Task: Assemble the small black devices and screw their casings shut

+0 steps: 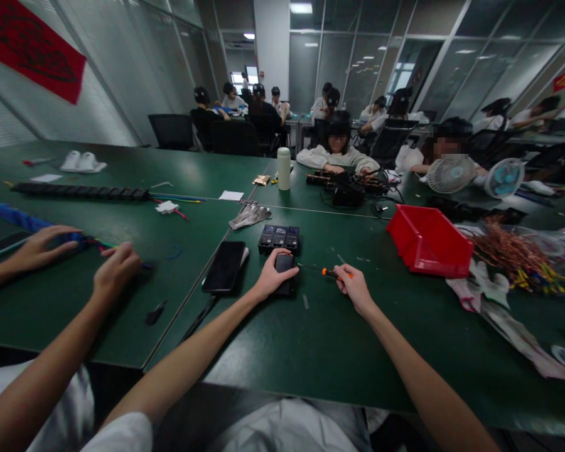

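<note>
L hand [270,277] had its fingers wrapped round a small black box [285,263], set back a bit from the worktop's [320,342] near edge, w/ a black 3-part unit [279,237] just beyond. R hand [355,289] had its fingers clenched on an orange-handled screwdriver [330,273], shaft aimed at box's R side, tip contact unclear; phone [223,268] lay L, red bin [428,248] well R, both off near edge.

Left hand [275,276]'s kinda C-shaped, thumb and fingers apart; right hand [355,289]'s curled up, both forearms [211,336] angled inward.
</note>
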A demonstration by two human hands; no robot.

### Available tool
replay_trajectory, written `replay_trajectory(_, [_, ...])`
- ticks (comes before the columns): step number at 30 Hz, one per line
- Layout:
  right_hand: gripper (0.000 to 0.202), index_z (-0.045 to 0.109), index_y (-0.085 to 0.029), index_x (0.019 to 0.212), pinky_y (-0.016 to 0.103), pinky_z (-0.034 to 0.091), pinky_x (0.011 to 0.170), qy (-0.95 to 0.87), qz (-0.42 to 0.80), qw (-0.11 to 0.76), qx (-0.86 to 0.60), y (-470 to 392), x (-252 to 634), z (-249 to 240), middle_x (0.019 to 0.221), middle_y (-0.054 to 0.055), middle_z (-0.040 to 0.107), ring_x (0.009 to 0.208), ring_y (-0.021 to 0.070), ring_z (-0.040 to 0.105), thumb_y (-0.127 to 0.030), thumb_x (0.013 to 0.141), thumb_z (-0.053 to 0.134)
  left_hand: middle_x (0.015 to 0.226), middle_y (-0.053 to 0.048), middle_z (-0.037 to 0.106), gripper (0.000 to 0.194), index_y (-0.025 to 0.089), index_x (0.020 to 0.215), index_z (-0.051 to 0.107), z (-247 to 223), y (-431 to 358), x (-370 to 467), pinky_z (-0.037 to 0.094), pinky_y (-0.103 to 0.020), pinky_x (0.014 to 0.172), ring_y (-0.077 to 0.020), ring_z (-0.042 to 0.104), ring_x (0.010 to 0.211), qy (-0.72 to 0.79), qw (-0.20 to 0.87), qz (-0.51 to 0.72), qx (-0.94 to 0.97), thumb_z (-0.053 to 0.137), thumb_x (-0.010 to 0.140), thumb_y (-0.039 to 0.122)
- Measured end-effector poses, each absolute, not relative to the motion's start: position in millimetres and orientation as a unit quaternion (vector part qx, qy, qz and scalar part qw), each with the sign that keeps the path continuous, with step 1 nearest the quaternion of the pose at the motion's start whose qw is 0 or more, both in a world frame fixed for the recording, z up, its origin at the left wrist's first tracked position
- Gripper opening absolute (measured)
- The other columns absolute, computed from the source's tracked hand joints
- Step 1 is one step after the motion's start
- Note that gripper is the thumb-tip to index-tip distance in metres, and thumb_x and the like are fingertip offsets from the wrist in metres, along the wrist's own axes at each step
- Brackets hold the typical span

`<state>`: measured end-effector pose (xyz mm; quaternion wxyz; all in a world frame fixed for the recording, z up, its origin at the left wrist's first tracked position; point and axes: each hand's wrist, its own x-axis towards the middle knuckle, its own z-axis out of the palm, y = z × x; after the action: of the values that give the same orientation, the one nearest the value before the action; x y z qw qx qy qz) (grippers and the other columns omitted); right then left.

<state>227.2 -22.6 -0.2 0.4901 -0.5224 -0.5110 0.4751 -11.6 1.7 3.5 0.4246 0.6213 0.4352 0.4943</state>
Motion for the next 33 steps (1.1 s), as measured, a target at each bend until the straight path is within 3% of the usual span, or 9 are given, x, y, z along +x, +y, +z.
replay_trajectory(5, [0.037, 0.051, -0.018, 0.066, 0.018, 0.024, 0.035, -0.522, 0.466, 0.495, -0.515, -25.5, 226.7, 1.0, 0.046, -0.005, 0.046, 0.036, 0.0059, 0.035, -0.053, 0.076, 0.058, 0.104, -0.004, 0.056, 0.049, 0.021, 0.113, 0.047, 10.2, -5.2, -14.3, 0.048, -0.032, 0.080, -0.0165, 0.059, 0.085, 0.416, 0.370, 0.456, 0.694, 0.066, 0.070, 0.034])
replay_trajectory(10, [0.039, 0.050, -0.018, 0.064, 0.018, 0.025, 0.034, -0.509, 0.459, 0.510, -0.519, -27.5, 228.8, 3.1, 0.044, -0.005, 0.046, 0.035, 0.0061, 0.035, -0.055, 0.073, 0.059, 0.112, -0.006, 0.051, 0.047, 0.023, 0.114, 0.052, 24.5, -14.1, -19.0, 0.040, -0.037, 0.096, -0.0224, 0.053, 0.104, 0.425, 0.242, 0.396, 0.777, 0.064, 0.069, 0.031])
replay_trajectory(15, [0.039, 0.050, -0.019, 0.065, 0.018, 0.025, 0.033, -0.500, 0.447, 0.524, -0.525, -29.4, 231.6, 3.2, 0.045, -0.005, 0.046, 0.035, 0.0065, 0.036, -0.056, 0.071, 0.060, 0.112, -0.005, 0.050, 0.050, 0.027, 0.117, 0.054, 33.6, -23.6, -20.2, 0.042, -0.037, 0.094, -0.0238, 0.056, 0.100, 0.432, 0.202, 0.346, 0.808, 0.062, 0.068, 0.025])
replay_trajectory(20, [0.037, 0.050, -0.019, 0.065, 0.018, 0.025, 0.033, -0.502, 0.446, 0.529, -0.519, -30.8, 232.8, 2.9, 0.044, -0.006, 0.046, 0.035, 0.0063, 0.036, -0.055, 0.072, 0.059, 0.112, -0.005, 0.051, 0.053, 0.030, 0.119, 0.055, 44.5, -36.6, -27.0, 0.048, -0.034, 0.080, -0.0200, 0.061, 0.079, 0.439, 0.202, 0.293, 0.825, 0.061, 0.067, 0.020])
replay_trajectory(26, [0.038, 0.050, -0.018, 0.064, 0.018, 0.025, 0.033, -0.499, 0.448, 0.532, -0.517, -31.6, 232.7, 1.9, 0.044, -0.006, 0.046, 0.034, 0.0063, 0.035, -0.055, 0.070, 0.061, 0.116, -0.007, 0.054, 0.057, 0.025, 0.121, 0.053, 63.9, -32.7, -46.8, 0.044, -0.037, 0.092, -0.0237, 0.057, 0.101, 0.419, 0.209, 0.305, 0.829, 0.062, 0.064, 0.019])
replay_trajectory(33, [0.038, 0.052, -0.018, 0.066, 0.017, 0.025, 0.034, -0.502, 0.452, 0.529, -0.513, -33.5, 234.6, 2.0, 0.045, -0.005, 0.047, 0.035, 0.0059, 0.037, -0.054, 0.070, 0.061, 0.104, -0.009, 0.064, 0.053, 0.018, 0.108, 0.058, 77.9, -1.2, -70.6, 0.048, -0.037, 0.082, -0.0222, 0.061, 0.095, 0.407, 0.371, 0.287, 0.784, 0.072, 0.057, 0.021])
